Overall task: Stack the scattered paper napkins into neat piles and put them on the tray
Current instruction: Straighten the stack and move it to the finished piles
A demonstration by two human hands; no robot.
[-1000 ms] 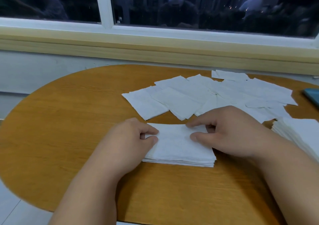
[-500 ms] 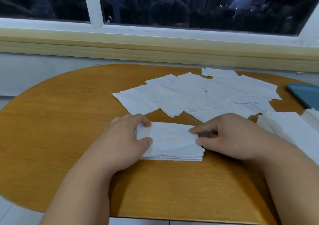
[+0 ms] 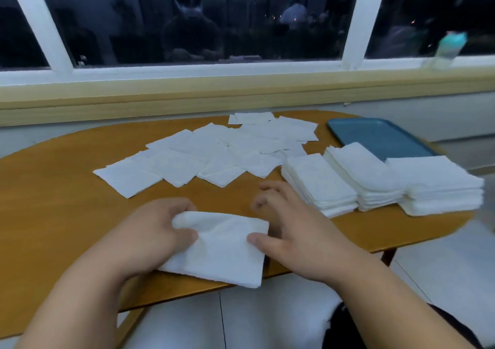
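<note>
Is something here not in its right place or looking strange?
Yes. The three finished piles sit on the table beside the tray, not on it. The stack held by both hands pokes past the table's near edge.

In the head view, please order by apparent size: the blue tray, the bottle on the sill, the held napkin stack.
1. Held napkin stack, though nearness to the camera enlarges it.
2. Blue tray, partly hidden by napkin piles.
3. Bottle.
</note>
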